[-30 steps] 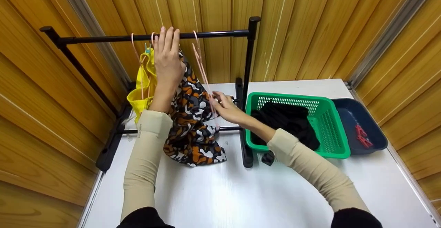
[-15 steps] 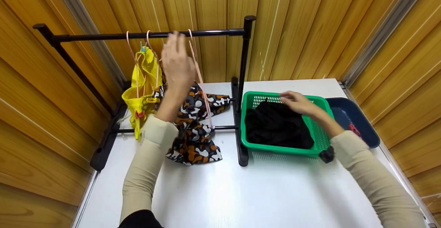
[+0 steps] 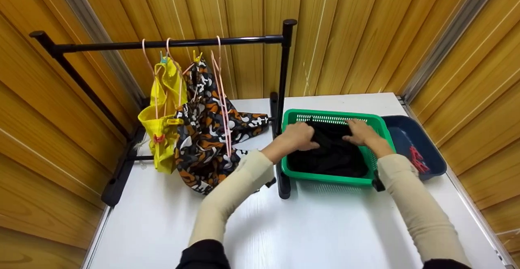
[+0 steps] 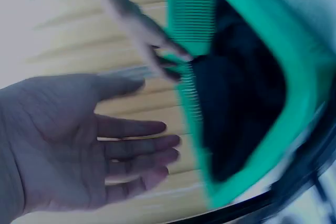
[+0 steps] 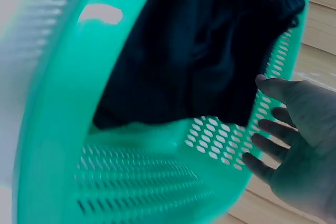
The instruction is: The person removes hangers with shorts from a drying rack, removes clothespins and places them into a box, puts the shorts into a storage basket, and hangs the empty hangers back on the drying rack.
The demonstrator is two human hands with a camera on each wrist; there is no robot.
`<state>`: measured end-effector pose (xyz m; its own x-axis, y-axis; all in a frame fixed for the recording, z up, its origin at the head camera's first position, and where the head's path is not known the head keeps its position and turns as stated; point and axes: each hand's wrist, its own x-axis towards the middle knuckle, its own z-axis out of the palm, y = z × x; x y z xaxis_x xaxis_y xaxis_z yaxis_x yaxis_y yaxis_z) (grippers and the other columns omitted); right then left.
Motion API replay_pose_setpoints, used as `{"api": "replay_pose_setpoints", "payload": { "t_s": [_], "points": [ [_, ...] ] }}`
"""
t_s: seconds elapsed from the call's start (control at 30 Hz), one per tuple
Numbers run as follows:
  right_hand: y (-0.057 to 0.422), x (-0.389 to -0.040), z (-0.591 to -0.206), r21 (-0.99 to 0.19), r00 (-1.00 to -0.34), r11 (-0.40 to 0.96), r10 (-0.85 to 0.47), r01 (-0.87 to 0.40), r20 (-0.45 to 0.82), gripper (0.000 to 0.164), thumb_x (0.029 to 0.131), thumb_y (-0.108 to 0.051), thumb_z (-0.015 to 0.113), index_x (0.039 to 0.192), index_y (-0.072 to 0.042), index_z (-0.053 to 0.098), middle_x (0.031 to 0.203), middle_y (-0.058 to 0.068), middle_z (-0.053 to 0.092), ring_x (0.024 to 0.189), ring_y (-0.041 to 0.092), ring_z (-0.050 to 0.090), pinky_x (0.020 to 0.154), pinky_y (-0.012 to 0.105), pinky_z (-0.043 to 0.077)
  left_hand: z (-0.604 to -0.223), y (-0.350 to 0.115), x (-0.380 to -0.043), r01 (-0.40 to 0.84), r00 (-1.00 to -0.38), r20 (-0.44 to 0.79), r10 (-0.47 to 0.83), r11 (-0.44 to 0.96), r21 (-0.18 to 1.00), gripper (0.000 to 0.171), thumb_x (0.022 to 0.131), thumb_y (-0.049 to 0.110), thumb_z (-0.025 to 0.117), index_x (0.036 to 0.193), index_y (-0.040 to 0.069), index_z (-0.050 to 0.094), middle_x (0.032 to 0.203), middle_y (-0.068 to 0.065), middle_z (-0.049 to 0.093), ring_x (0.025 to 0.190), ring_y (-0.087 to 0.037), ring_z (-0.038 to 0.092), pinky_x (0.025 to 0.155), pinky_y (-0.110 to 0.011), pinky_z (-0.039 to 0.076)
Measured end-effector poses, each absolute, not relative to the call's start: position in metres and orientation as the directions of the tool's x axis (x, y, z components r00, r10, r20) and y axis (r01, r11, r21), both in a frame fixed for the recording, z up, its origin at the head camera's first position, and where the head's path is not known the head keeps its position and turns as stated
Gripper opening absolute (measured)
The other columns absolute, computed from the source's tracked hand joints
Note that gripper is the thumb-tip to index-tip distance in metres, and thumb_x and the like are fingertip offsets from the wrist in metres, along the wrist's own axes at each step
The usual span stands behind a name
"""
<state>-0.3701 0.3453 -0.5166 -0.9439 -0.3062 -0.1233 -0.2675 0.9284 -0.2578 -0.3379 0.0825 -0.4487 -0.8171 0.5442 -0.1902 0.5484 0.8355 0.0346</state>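
A heap of black cloth (image 3: 335, 151) lies in the green plastic basket (image 3: 337, 178). Over the basket's left part reaches my left hand (image 3: 298, 135); the left wrist view shows its fingers extended and loosely spread, holding nothing. My right hand (image 3: 361, 132) is at the back right of the basket. In the right wrist view its thumb tip (image 5: 261, 78) is right at the edge of the black cloth, with the other fingers slightly bent beside the perforated wall.
A black rack (image 3: 174, 44) carries pink hangers, a yellow garment (image 3: 168, 78) and a camouflage-patterned garment (image 3: 211, 110), fastened with clothes pegs. One pink hanger (image 3: 221, 98) hangs bare. Right of the basket, a dark blue tub (image 3: 400, 133) holds red pegs (image 3: 418, 159).
My right hand left the bare hanger and went right to the basket. My left hand came down from the rack's bar and moved right over the basket, uncovering the hung garments.
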Motion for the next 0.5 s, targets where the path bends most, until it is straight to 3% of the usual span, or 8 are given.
{"api": "replay_pose_setpoints", "payload": {
  "t_s": [0.1, 0.23, 0.4, 0.5],
  "points": [
    [0.336, -0.373, -0.531, -0.207, -0.943, 0.942, -0.297, -0.264, -0.149, 0.064, 0.099, -0.019, 0.063, 0.147, 0.015, 0.037, 0.147, 0.041, 0.040, 0.136, 0.059, 0.039, 0.109, 0.069, 0.036, -0.477, 0.093, -0.349, 0.521, -0.804, -0.331, 0.494, 0.853, 0.010, 0.081, 0.089, 0.068, 0.065, 0.144, 0.009, 0.053, 0.147, -0.009, 0.055, 0.135, -0.026, 0.052, 0.113, -0.040, 0.044],
    [0.327, -0.373, -0.549, -0.202, -0.946, 0.950, -0.274, -0.238, -0.173, 0.062, 0.099, -0.019, 0.064, 0.146, 0.013, 0.039, 0.146, 0.042, 0.040, 0.136, 0.059, 0.038, 0.107, 0.072, 0.037, -0.508, 0.097, -0.352, 0.536, -0.789, -0.436, 0.433, 0.832, -0.145, 0.106, 0.077, 0.081, 0.066, 0.154, 0.013, 0.038, 0.155, -0.005, 0.046, 0.141, -0.021, 0.046, 0.117, -0.035, 0.037],
    [0.325, -0.371, -0.559, -0.245, -0.931, 0.935, -0.307, -0.257, -0.197, 0.058, 0.093, -0.016, 0.072, 0.139, 0.011, 0.049, 0.137, 0.039, 0.051, 0.129, 0.056, 0.048, 0.106, 0.066, 0.042, -0.529, 0.098, -0.349, 0.574, -0.788, -0.430, 0.441, 0.778, -0.255, 0.104, 0.078, 0.084, 0.061, 0.157, 0.020, 0.036, 0.156, 0.002, 0.048, 0.139, -0.017, 0.049, 0.116, -0.034, 0.036],
    [0.327, -0.371, -0.559, -0.258, -0.903, 0.916, -0.367, -0.308, -0.224, 0.055, 0.091, -0.015, 0.074, 0.137, 0.008, 0.056, 0.135, 0.034, 0.059, 0.127, 0.052, 0.054, 0.106, 0.061, 0.045, -0.534, 0.099, -0.348, 0.593, -0.786, -0.398, 0.473, 0.759, -0.269, 0.091, 0.082, 0.081, 0.060, 0.150, 0.022, 0.048, 0.148, 0.004, 0.055, 0.131, -0.016, 0.057, 0.112, -0.033, 0.040]
  ]
}}
